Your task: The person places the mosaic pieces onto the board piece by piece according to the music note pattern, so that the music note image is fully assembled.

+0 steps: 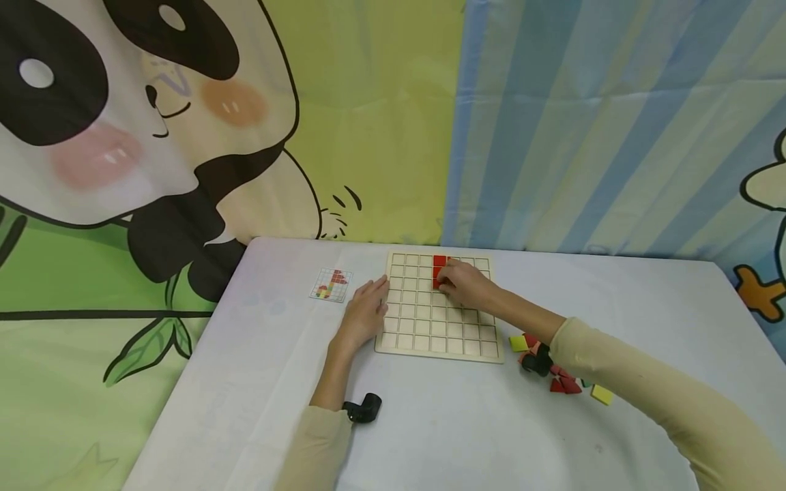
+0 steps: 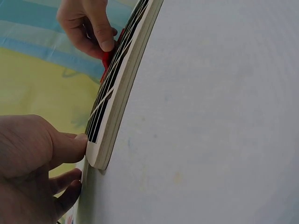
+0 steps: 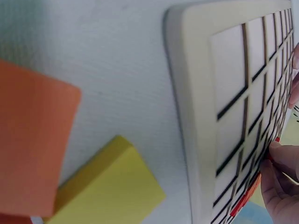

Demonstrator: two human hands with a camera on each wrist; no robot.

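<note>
A pale wooden board (image 1: 424, 326) with a grid of square cells lies on the table. Red tiles (image 1: 439, 262) sit in one column near its far edge. Over that column, my right hand (image 1: 465, 283) pinches a red tile between thumb and fingertips; the fingers hide much of it. Another view of the pinch is in the right wrist view, where the right hand (image 3: 282, 182) is beside an orange-red tile (image 3: 246, 193) on the grid. My left hand (image 1: 365, 312) rests at the board's left edge, and its thumb (image 2: 74, 145) touches the rim in the left wrist view.
A small card (image 1: 331, 284) with a coloured grid pattern lies left of the board. Loose pieces, including a yellow tile (image 1: 602, 394) and red pieces (image 1: 565, 385), lie right of it, partly under the right forearm. A printed curtain (image 1: 381, 123) hangs behind the white table (image 1: 454, 429).
</note>
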